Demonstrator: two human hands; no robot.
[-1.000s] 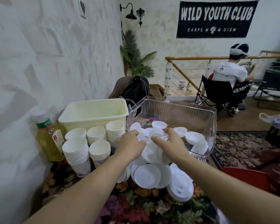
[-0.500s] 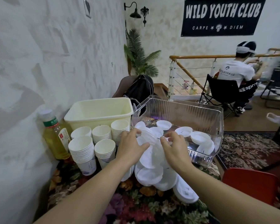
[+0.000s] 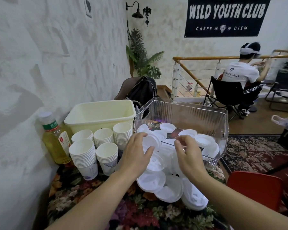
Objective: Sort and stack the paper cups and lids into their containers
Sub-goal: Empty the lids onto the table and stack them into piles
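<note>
The left hand [image 3: 136, 156] held a white lid [image 3: 150, 141] between thumb and fingers at the front edge of the clear container [image 3: 211, 118], which already had several lids lying loose inside. The right hand [image 3: 188, 153] was beside it with fingers curled; I cannot tell if it pinched a lid. More lids [image 3: 158, 183] lay in a spread pile on the bench [image 3: 93, 196], and 5 stacks of paper cups [image 3: 83, 153] stood before the empty cream bin [image 3: 98, 113]. The risk, I think: the slippery pile could slide off the bench if a forearm pushed it.
</note>
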